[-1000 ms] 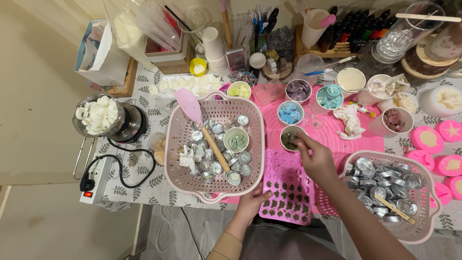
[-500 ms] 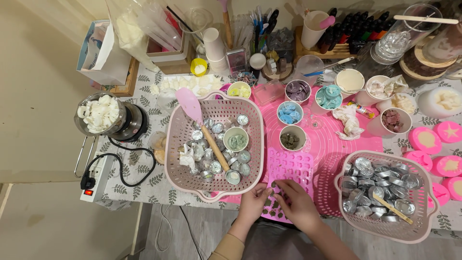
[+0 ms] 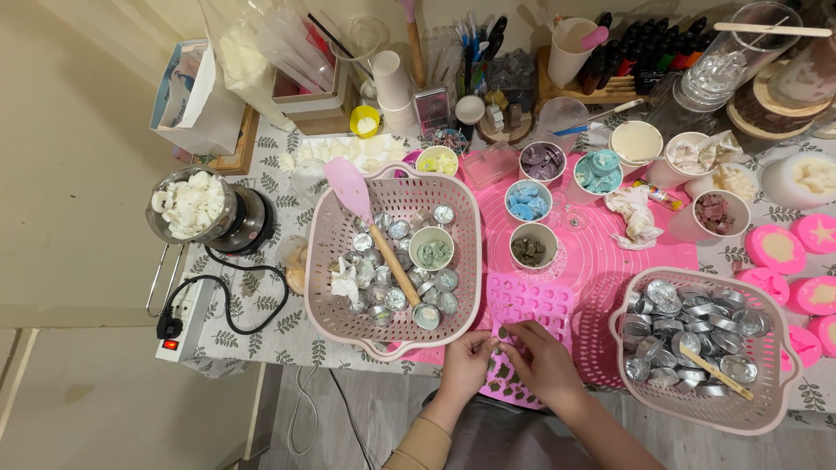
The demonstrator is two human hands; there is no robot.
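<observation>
Both hands rest on a pink silicone mold tray (image 3: pixel 531 305) at the table's near edge. My left hand (image 3: pixel 466 361) presses the tray's lower left part, fingers curled. My right hand (image 3: pixel 542 359) lies over the tray's middle, fingertips pinched on a small dark piece above one of its cavities. Several lower cavities hold dark green pieces (image 3: pixel 505 376). Just beyond the tray stands a small cup of dark pieces (image 3: pixel 532 249) on a pink mat (image 3: pixel 610 261).
A pink basket (image 3: pixel 331 252) with metal tealight cups, a green-filled cup and a pink spatula sits left. Another pink basket (image 3: pixel 766 409) of metal cups sits right. Cups of coloured wax pieces, pink molds, a pot of white chunks (image 3: pixel 192 204) and a power strip (image 3: pixel 178 326) surround them.
My right hand came back from the cup of dark pieces to the mold tray at the near edge. My left hand shifted slightly right on the tray.
</observation>
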